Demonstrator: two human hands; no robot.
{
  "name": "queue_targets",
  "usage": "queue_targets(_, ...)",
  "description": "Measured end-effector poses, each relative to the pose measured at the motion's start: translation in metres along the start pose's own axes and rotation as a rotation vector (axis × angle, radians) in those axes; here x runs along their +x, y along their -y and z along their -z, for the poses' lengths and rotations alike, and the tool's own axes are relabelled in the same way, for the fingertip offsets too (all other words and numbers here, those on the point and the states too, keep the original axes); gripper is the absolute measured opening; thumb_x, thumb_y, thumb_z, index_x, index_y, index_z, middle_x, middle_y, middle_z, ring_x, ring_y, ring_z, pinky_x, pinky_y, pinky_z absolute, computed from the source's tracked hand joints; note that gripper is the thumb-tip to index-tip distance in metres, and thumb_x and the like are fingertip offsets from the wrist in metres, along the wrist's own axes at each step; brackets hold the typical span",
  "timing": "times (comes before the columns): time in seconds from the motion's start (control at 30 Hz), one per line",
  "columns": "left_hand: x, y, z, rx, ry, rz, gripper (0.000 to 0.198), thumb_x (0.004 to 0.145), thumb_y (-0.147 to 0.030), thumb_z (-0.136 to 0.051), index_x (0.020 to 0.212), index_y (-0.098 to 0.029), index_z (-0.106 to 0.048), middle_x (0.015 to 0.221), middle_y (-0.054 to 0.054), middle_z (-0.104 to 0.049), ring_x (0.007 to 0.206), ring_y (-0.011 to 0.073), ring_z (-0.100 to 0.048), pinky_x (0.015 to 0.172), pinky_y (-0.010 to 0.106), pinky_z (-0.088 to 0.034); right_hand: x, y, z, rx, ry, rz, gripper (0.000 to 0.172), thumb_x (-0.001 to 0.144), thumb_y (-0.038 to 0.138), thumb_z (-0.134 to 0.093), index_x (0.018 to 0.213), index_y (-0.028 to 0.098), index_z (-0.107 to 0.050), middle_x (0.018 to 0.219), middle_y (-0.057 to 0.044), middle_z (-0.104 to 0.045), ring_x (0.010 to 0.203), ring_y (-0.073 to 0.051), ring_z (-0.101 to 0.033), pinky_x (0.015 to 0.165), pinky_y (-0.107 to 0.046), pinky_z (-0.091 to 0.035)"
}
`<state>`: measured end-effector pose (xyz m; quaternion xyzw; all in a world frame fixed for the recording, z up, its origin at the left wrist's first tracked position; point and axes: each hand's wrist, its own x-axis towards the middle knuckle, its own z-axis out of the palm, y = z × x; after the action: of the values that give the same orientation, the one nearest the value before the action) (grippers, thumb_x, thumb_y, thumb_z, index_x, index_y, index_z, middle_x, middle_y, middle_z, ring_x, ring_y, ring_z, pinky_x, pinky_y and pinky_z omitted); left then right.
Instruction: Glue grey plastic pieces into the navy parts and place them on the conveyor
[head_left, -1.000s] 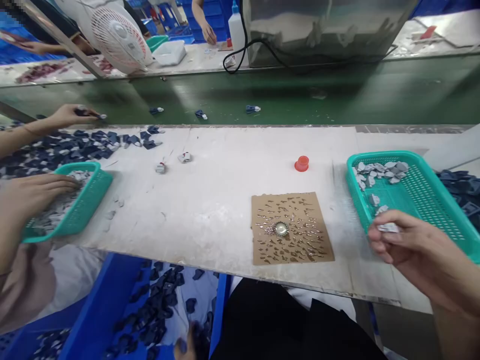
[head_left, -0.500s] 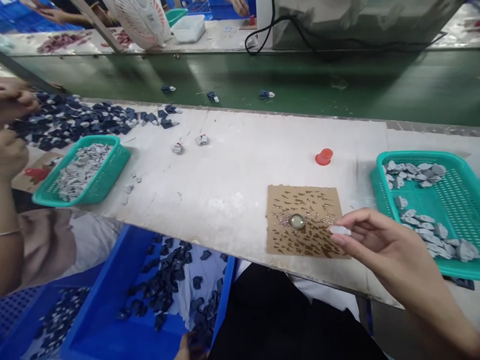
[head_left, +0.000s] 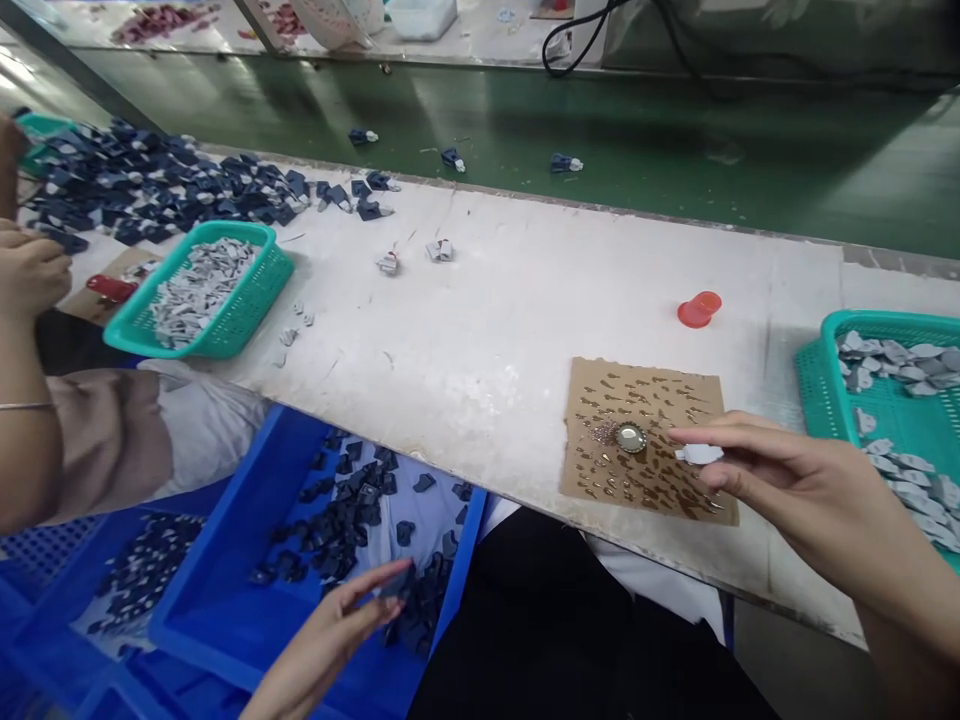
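I see the grey piece (head_left: 699, 454) pinched at the fingers (head_left: 701, 436) of my right hand (head_left: 795, 495). It hangs over the right part of the cardboard square (head_left: 600, 400), near the shiny round cap (head_left: 630, 437) at its middle. My left hand (head_left: 330, 625) is down below the edge of the surface (head_left: 487, 340). Its fingers are closed on a dark blue piece (head_left: 396, 582) over the blue bin (head_left: 217, 600), which holds more of the same. A red cap (head_left: 697, 309) lies beyond the cardboard. A teal basket (head_left: 814, 385) of grey pieces sits to the right. Far left, a second teal basket (head_left: 247, 310) stands beside a pile of dark blue pieces (head_left: 165, 190). A co-worker's hand (head_left: 30, 275) is at that end.
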<state>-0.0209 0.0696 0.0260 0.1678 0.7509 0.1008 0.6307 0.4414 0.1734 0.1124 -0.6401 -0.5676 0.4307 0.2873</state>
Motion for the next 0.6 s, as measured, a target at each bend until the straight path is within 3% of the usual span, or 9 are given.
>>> queue_targets(0.1,-0.02,-0.044,-0.019,-0.411,0.019,-0.101,0.059,0.064,-0.041,-0.097,0.12,-0.025,-0.082,0.12,0.006,-0.079,0.106,0.0247,-0.073,0.1,0.031,-0.059,0.005,-0.006,0.0,-0.143,0.052,0.1,0.027,0.097,0.056,-0.068,0.113,0.04,-0.082,0.112,-0.002,-0.081,0.097,-0.023,-0.078,0.067,-0.027,-0.063)
queue_targets(0.17,-0.029,-0.069,-0.05,-0.637,0.113,-0.185,0.049,0.066,-0.046,-0.098,0.108,-0.025,-0.085,0.109,0.006,-0.081,0.095,0.0205,-0.072,0.087,0.027,-0.061,0.008,-0.012,-0.004,-0.278,0.017,0.201,0.026,0.103,0.046,-0.061,0.119,0.039,-0.08,0.113,0.0,-0.08,0.097,-0.022,-0.077,0.071,-0.031,-0.062)
queue_targets(0.23,-0.033,-0.092,-0.086,-0.774,0.279,-0.269,0.037,0.07,-0.047,-0.097,0.097,-0.025,-0.085,0.101,0.006,-0.081,0.088,0.0167,-0.072,0.076,0.023,-0.061,0.009,-0.018,-0.011,-0.404,-0.052,0.293,0.024,0.104,0.039,-0.058,0.119,0.035,-0.077,0.111,0.0,-0.081,0.096,-0.023,-0.077,0.077,-0.035,-0.061)
queue_targets(0.3,-0.035,-0.111,-0.12,-0.814,0.474,-0.335,0.029,0.071,-0.038,-0.098,0.092,-0.025,-0.083,0.093,0.004,-0.081,0.08,0.0131,-0.072,0.074,0.021,-0.06,0.011,-0.024,-0.02,-0.462,-0.08,0.344,0.021,0.104,0.035,-0.058,0.113,0.031,-0.076,0.107,0.0,-0.081,0.093,-0.023,-0.077,0.079,-0.037,-0.062)
queue_targets(0.4,-0.036,-0.13,-0.158,-0.826,0.704,-0.401,0.036,0.069,-0.025,-0.099,0.101,-0.024,-0.082,0.089,0.001,-0.079,0.08,0.0115,-0.074,0.075,0.02,-0.06,0.016,-0.027,-0.032,-0.456,-0.061,0.381,0.025,0.104,0.033,-0.053,0.101,0.029,-0.078,0.102,-0.002,-0.081,0.089,-0.024,-0.078,0.075,-0.037,-0.062)
queue_targets(0.5,-0.037,-0.137,-0.178,-0.818,0.813,-0.441,0.041,0.072,-0.021,-0.098,0.11,-0.022,-0.081,0.087,0.0,-0.076,0.08,0.0107,-0.076,0.078,0.019,-0.06,0.019,-0.026,-0.036,-0.453,-0.063,0.386,0.03,0.104,0.036,-0.052,0.096,0.03,-0.08,0.098,-0.001,-0.081,0.084,-0.024,-0.078,0.07,-0.038,-0.061)
queue_targets(0.6,-0.04,-0.139,-0.186,-0.814,0.872,-0.409,0.034,0.078,-0.026,-0.094,0.108,-0.018,-0.08,0.087,0.002,-0.076,0.082,0.0126,-0.077,0.083,0.022,-0.062,0.012,-0.02,-0.029,-0.437,-0.111,0.342,0.025,0.104,0.04,-0.057,0.098,0.034,-0.081,0.101,0.002,-0.082,0.09,-0.025,-0.079,0.074,-0.037,-0.062)
